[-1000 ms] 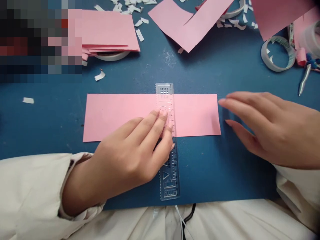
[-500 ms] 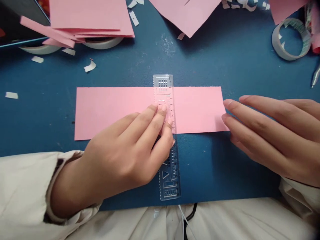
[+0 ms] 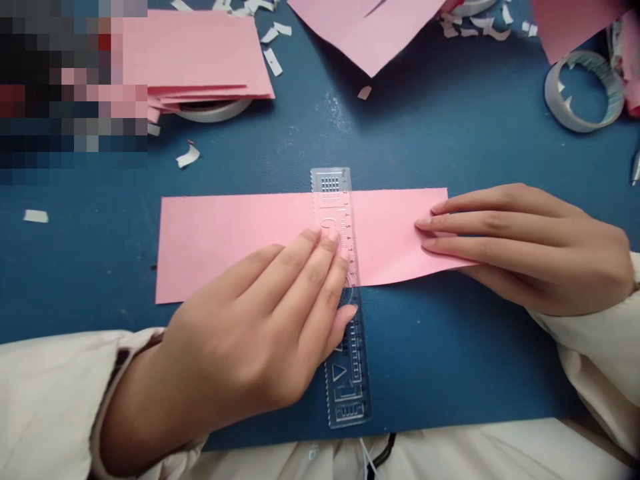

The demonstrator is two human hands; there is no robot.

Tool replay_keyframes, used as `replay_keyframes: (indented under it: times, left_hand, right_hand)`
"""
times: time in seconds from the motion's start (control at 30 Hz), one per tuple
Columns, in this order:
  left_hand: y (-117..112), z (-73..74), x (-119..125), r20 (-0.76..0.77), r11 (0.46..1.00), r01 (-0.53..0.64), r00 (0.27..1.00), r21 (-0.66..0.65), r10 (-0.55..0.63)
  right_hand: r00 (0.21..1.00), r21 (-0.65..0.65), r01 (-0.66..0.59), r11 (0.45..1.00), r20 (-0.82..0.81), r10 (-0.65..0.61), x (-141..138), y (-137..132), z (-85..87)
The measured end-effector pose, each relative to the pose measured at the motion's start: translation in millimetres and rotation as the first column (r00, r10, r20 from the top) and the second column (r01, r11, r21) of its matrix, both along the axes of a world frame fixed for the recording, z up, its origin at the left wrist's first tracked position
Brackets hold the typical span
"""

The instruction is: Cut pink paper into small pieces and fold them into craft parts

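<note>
A pink paper strip (image 3: 225,233) lies lengthwise across the blue table. Over it, roughly upright in the view, is a clear plastic ruler (image 3: 345,393) with stencil cut-outs. My left hand (image 3: 260,320) holds the ruler down on the strip, fingertips pressed on its upper half and thumb by its right edge. At the strip's right end, my right hand (image 3: 520,247) grips the paper, with fingers on top and the thumb hidden underneath. That end bends up slightly, its lower edge off the table.
A stack of pink paper (image 3: 200,53) rests over a tape roll (image 3: 215,112) at the back left. Another pink sheet (image 3: 370,33) lies at the back middle. A tape roll (image 3: 584,93) stands at the back right. White paper scraps (image 3: 188,156) are scattered about.
My right hand has moved left onto the strip's end and taken hold of it, and that end now curves up. My left hand stays on the ruler. The view has shifted slightly.
</note>
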State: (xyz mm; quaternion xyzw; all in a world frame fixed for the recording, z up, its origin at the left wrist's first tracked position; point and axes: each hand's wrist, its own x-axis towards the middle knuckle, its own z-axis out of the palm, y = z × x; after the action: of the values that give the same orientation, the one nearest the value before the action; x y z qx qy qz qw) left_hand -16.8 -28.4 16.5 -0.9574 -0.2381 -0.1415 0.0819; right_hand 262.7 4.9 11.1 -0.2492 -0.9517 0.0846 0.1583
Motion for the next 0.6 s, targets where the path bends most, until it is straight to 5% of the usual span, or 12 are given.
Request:
replay_keyframes:
  times: [0.6]
  left_hand:
    - [-0.7,1.9,2.6,-0.041,0.996,-0.034,0.999,-0.081,0.031]
  right_hand:
    - [0.997,-0.125,0.044,0.991,-0.059,-0.052,-2.8,5.0,3.0]
